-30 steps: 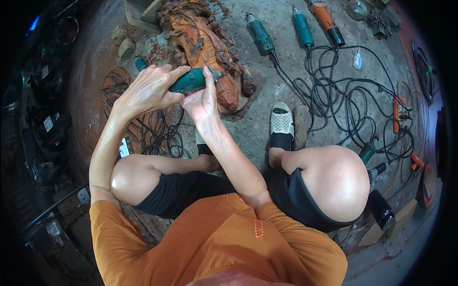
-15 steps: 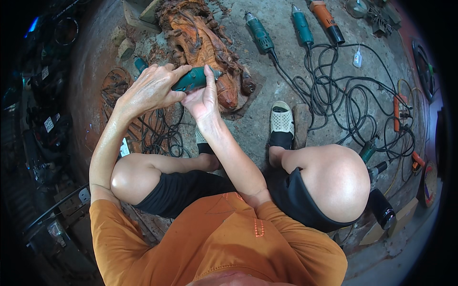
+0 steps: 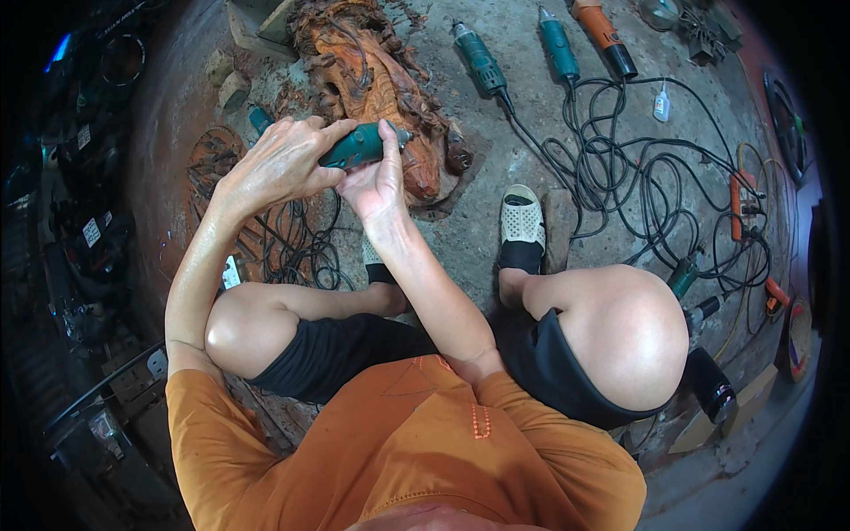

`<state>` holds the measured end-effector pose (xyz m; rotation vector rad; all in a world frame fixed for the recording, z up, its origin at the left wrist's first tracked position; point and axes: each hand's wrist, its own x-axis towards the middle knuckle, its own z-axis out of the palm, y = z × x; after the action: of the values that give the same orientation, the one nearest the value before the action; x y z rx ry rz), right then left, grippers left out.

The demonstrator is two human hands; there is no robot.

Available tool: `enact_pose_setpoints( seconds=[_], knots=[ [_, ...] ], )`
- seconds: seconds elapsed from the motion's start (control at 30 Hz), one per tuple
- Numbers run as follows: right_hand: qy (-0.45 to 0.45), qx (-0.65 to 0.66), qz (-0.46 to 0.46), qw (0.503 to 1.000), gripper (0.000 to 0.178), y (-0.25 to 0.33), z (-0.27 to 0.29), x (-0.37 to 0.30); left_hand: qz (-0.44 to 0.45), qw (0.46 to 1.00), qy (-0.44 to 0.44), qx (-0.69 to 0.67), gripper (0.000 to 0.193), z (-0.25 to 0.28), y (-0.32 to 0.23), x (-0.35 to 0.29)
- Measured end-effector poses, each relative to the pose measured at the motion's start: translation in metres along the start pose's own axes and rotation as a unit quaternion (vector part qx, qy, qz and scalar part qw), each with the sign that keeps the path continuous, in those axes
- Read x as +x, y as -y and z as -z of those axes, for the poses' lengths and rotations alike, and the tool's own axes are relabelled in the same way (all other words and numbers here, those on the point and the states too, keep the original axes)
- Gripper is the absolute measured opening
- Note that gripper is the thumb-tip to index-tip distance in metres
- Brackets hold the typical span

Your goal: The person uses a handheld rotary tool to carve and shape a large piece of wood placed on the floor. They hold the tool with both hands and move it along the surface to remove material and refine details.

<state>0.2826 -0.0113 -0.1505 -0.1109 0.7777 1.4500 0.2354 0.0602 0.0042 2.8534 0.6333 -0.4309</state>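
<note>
A green die grinder lies across both of my hands, its metal nose pointing right. My left hand is wrapped around its rear end from the left. From below, my right hand grips it near the nose, with the thumb up along the front of the body. Just beyond the tool lies a carved reddish-brown wood piece, rough and twisted at its far end. Whether the grinder's tip touches the wood cannot be made out; the bit is too small to see.
Two more green die grinders and an orange power tool lie at the far right. Tangled black cords run to an orange power strip. A small white bottle lies near them. At left is a round tray of bits.
</note>
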Motion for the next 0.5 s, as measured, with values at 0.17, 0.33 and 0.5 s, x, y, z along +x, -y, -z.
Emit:
enact_pose_setpoints(
  seconds=[0.17,0.33,0.5],
  knots=[
    [0.006,-0.006,-0.009,1.000,0.060,-0.0023,-0.0009,0.0000,0.027,0.999,0.022,0.003,0.065,0.0061,-0.0048,-0.0014],
    [0.004,0.006,-0.021,1.000,0.059,-0.0025,-0.0008,0.0021,0.059,0.996,0.068,0.000,0.067,0.0083,-0.0059,0.0000],
    [0.004,0.000,-0.022,1.000,0.058,-0.0001,0.0034,0.0053,0.045,0.997,0.063,0.001,0.066,0.0060,-0.0053,0.0023]
  ],
)
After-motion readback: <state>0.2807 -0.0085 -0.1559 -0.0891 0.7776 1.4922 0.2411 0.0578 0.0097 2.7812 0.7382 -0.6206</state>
